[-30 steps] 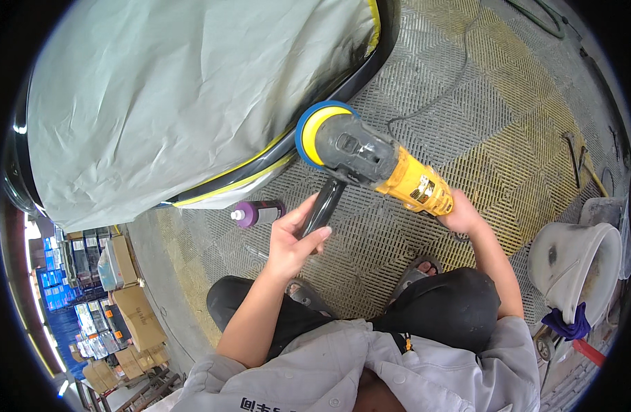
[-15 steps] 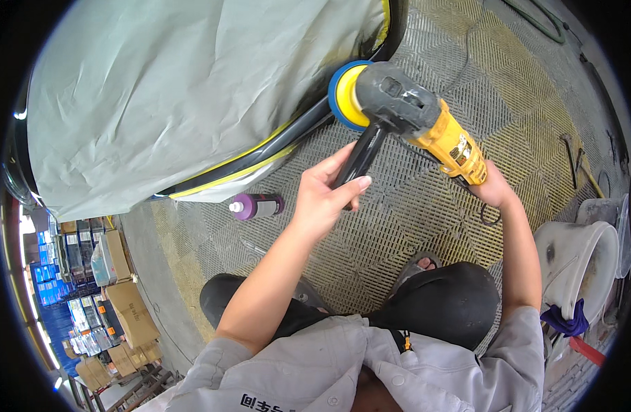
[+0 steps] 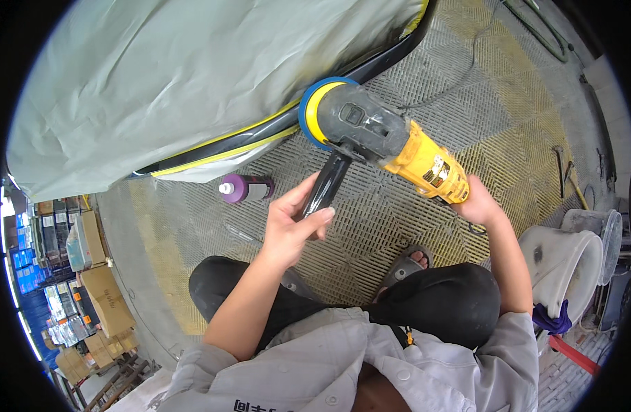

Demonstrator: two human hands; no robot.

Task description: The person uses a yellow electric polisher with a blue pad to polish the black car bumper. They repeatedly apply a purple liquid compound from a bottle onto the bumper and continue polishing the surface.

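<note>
At the left, a pale cover sheet [image 3: 157, 89] spread over a rounded body edged by a black strip [image 3: 243, 135], its far parts cut off by the rim of view. A purple bottle [image 3: 238, 189] was on the grated floor [image 3: 212, 230] just below; whether it stood or lay was hard to tell. The left hand [image 3: 293, 221] was wrapped around the black side handle [image 3: 327, 182] of a yellow-and-black polisher [image 3: 404, 151], held above the floor in front of the person. The tool's long axis slanted from its blue-and-yellow pad [image 3: 314, 113], upper left by the strip, down to its tail at the lower right. The left hand was nearer the pad; the right hand [image 3: 481, 204] clasped the tail, its fingers mostly hidden behind it. The pad's outer face was turned away, so contact with the strip could not be told. Farthest right was a grimy pale bucket [image 3: 550, 264].
</note>
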